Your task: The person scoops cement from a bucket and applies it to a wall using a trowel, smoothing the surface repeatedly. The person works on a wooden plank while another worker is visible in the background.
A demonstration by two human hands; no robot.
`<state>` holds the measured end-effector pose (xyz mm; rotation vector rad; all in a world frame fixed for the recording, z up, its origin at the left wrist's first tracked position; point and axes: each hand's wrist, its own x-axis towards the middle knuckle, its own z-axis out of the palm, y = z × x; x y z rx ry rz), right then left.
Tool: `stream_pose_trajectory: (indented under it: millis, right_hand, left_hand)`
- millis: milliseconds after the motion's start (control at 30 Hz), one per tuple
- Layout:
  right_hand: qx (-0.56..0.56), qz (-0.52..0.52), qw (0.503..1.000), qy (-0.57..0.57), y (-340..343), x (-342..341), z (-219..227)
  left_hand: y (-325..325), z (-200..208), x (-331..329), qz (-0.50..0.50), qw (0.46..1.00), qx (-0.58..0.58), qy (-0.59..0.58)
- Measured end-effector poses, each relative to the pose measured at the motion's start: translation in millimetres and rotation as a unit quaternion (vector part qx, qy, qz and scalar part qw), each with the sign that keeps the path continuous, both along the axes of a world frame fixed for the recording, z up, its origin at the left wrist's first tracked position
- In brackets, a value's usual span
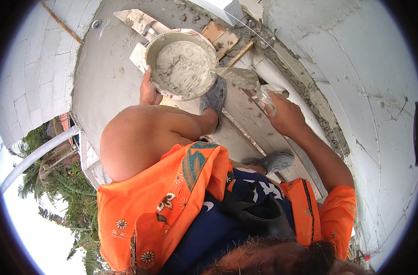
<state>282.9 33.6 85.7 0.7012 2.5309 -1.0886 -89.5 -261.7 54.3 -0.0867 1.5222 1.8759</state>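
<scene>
A round bucket [150, 50] of wet grey mortar [183, 66] stands tilted toward me above my shoe. My left hand [149, 89] grips its left near side, thumb up along the wall and the other fingers mostly hidden. In my right hand [284, 114] is a trowel [241, 78], the fingers wrapped round its handle. Mortar clings to the trowel blade, which points left with its tip at the bucket's right rim. Behind the bucket lies a long, pale, mortar-smeared flat piece [138, 20], partly hidden by the rim.
A grey wall [351, 91] rises on the right, with a taut string [282, 57] and rough mortar [305, 87] along its base. Wooden boards [245, 114] lie under my dark shoes [273, 161]. Wood scraps [220, 39] sit behind the bucket. Plants [71, 197] show beyond the left edge.
</scene>
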Motion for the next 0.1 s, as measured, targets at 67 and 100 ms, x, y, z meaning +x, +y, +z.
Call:
stream_pose_trajectory:
  millis: [67, 100]
  right_hand:
    - [0.024, 0.071, 0.996, -0.044, -3.2, -72.1, 41.1]
    - [0.044, 0.098, 0.992, -0.063, -7.1, -102.5, 52.3]
  left_hand:
    - [2.0, 7.8, 6.6, 0.018, 0.999, -0.031, 0.016]
    - [-7.6, 4.5, 6.3, 0.008, 1.000, -0.028, -0.003]
